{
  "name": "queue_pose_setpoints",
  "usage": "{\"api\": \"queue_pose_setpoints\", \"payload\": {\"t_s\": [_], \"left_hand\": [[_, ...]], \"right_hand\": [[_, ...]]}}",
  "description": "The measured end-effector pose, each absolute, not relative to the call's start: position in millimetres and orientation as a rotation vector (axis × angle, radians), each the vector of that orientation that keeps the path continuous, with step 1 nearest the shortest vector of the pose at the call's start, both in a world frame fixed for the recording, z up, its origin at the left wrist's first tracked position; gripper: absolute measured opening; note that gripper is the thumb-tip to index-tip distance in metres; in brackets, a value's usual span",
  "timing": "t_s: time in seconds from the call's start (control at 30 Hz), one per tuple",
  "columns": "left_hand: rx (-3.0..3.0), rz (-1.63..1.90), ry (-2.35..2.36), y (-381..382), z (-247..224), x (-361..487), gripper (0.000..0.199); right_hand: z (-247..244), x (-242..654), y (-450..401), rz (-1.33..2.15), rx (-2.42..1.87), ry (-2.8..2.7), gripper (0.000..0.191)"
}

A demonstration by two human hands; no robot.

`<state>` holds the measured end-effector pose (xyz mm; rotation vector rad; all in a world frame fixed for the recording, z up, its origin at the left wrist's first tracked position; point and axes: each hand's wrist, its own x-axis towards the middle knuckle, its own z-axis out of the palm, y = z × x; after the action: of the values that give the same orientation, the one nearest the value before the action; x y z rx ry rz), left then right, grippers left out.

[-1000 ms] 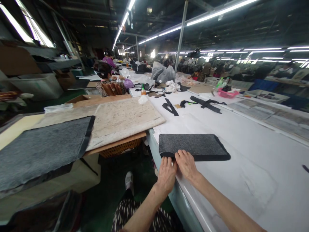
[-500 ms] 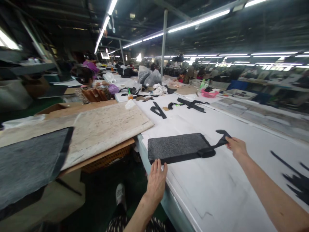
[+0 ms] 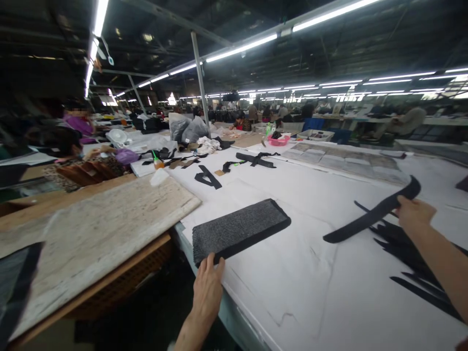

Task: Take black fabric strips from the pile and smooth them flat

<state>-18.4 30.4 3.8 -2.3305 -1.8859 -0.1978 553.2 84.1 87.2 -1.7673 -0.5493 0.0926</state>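
The right hand pinches a long black curved fabric strip, lifted right of the grey rectangular felt mat; the left hand lies flat, fingers loosely spread, touching the mat's near corner.

Speckled grey mat, black strip, white table

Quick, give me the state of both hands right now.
Left hand: open, fingers flat at the near end of the grey mat.
Right hand: closed, holding a long black strip above the table.
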Motion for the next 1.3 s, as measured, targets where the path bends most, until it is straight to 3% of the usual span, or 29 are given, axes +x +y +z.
{"api": "queue_pose_setpoints", "payload": {"t_s": [0.1,0.2,0.3,0.4,0.53,0.63,0.8,0.97,1.13,1.3], "left_hand": [[-2.305,-0.299,-1.850,25.7,12.0,-11.5,0.056],[-2.365,-0.563,-1.838,16.7,21.5,1.0,0.050],[-2.607,-1.006,-2.033,8.6,30.0,18.3,0.037],[-2.771,-1.631,-2.528,6.1,34.4,34.3,0.027],[-2.135,-2.650,-3.141,11.7,36.4,40.4,0.039],[-1.595,-2.930,-3.328,17.5,37.0,31.9,0.042],[-1.605,-2.562,-3.396,21.9,32.6,12.5,0.041],[-2.228,-1.867,-3.167,23.6,28.7,5.8,0.014],[-2.592,-0.962,-2.706,20.5,30.2,5.7,0.042],[-2.555,-0.828,-2.613,16.3,23.8,7.6,0.040]], "right_hand": [[85.3,514.4,75.9,0.131,-1.825,-0.589,0.015],[75.2,444.8,66.2,0.223,-1.875,-0.942,0.029],[57.2,365.0,53.7,0.242,-1.824,-1.279,0.040],[37.1,294.3,43.5,0.169,-1.638,-1.656,0.041],[16.1,228.6,36.6,-0.194,-1.362,-2.075,0.028],[5.1,200.0,30.3,-0.406,-1.300,-2.235,0.022],[-4.2,183.1,13.6,-0.390,-1.213,-2.431,0.010],[2.9,186.8,3.4,-0.262,-1.183,-2.475,0.014],[14.8,188.7,5.4,-0.114,-1.235,-2.411,0.003],[15.4,177.6,19.9,0.107,-1.264,-2.410,0.018]]}}
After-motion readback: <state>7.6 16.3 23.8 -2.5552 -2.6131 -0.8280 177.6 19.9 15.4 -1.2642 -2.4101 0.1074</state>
